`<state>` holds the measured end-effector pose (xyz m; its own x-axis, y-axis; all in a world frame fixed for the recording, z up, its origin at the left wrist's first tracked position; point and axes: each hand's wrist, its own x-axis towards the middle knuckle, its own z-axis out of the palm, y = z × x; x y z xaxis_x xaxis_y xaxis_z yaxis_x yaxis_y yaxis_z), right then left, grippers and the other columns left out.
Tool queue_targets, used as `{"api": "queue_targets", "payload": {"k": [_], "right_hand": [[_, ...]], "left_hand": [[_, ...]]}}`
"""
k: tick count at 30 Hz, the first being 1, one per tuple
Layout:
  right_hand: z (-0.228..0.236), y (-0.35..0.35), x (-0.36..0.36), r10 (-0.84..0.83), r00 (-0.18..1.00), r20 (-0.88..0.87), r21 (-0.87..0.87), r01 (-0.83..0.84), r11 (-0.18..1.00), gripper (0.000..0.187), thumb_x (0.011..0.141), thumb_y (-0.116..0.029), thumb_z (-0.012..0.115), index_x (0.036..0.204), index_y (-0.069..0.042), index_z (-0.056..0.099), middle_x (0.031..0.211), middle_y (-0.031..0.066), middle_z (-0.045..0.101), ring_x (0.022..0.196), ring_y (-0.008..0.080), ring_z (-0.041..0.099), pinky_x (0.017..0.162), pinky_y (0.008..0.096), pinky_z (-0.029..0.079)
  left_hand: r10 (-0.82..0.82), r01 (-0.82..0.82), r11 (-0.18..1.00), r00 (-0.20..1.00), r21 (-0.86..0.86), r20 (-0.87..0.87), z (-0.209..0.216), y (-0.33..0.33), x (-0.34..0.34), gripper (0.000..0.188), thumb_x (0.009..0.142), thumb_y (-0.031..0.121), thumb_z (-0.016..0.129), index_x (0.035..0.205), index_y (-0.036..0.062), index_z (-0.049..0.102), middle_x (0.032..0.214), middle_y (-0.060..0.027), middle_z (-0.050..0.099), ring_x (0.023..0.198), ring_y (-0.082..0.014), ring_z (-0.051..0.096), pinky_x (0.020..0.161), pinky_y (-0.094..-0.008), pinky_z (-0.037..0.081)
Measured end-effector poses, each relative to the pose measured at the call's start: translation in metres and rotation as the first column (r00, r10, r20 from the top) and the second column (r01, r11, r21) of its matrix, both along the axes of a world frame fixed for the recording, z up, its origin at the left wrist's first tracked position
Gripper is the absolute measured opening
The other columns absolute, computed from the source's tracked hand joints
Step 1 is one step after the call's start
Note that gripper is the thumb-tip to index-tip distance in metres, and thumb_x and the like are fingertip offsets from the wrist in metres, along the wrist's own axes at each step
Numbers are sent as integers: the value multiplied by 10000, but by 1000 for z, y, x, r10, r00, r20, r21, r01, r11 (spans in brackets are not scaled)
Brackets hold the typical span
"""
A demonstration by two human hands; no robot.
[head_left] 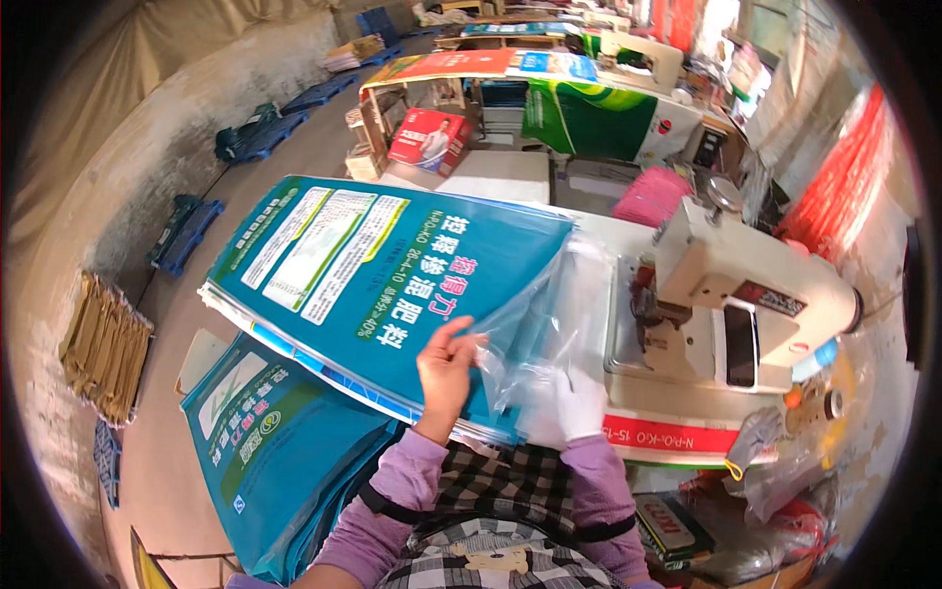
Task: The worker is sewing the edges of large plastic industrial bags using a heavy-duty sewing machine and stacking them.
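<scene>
A stack of teal woven sacks point(392, 275) lies flat on the sewing table, printed side up. From the right end of the top sack comes a crumpled clear plastic liner point(564, 304). My bare left hand point(447, 371) is over the near edge of the sack, its bent fingers closed loosely on the liner's left edge. In a white glove, my right hand point(581, 404) grips the lower part of the liner, close to the table's front edge; its fingertips are partly hidden by film. Right of the liner stands a cream sewing machine point(736, 285).
More folded teal sacks point(285, 442) hang below the table at left. A pink thread cone point(653, 196) stands behind the machine, and a dark phone point(741, 346) lies against it. Brown bundles point(103, 348) rest by the left wall. Red strands point(844, 187) hang at right.
</scene>
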<state>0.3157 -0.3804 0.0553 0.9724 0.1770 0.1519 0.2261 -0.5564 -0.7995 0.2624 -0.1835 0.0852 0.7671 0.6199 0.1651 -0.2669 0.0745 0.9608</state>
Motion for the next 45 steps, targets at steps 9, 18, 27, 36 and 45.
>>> {"api": "queue_targets", "payload": {"k": [9, 18, 27, 36, 45], "right_hand": [[62, 35, -26, 584, 803, -117, 61, -581, 812, 413, 823, -103, 694, 1209, 7, 598, 1073, 125, 674, 995, 233, 643, 859, 358, 505], [20, 65, -61, 169, 980, -102, 578, -80, 812, 94, 801, -12, 685, 839, -20, 600, 791, 15, 581, 744, 105, 551, 687, 263, 463], [32, 76, -68, 437, 895, 88, 311, -441, 842, 225, 830, -131, 697, 1044, -64, 720, 906, 128, 655, 866, 291, 661, 746, 350, 517], [18, 68, -49, 514, 856, 66, 378, -498, 781, 173, 851, -199, 656, 953, -76, 723, 911, 141, 648, 872, 323, 612, 805, 433, 482], [86, 136, -19, 947, 320, -26, -477, -836, 269, 235, 859, -240, 563, 924, -107, 746, 912, 114, 727, 774, 308, 687, 727, 480, 535]], "left_hand": [[-222, 221, 975, 974, -34, -37, 2, -15, -22, 330, 958, 84, 628, 1280, 28, 589, 1094, -70, 700, 879, -105, 666, 747, -249, 541], [-111, 438, 707, 844, 555, -525, -26, -7, -11, 479, 785, 124, 703, 1250, 67, 605, 910, -142, 722, 914, -315, 696, 858, -400, 530], [-75, 415, 502, 895, 759, -441, 0, 48, -27, 256, 939, 193, 594, 777, 2, 644, 648, -124, 649, 560, -249, 641, 532, -347, 517], [-187, 486, 740, 813, 465, -551, 24, 52, -40, 168, 864, 116, 724, 763, 14, 637, 580, -21, 599, 489, -83, 534, 467, -248, 424], [413, 236, 261, 849, 936, -329, 116, 48, -174, 130, 678, 53, 796, 737, 36, 682, 630, -139, 633, 529, -274, 631, 497, -336, 468]]}}
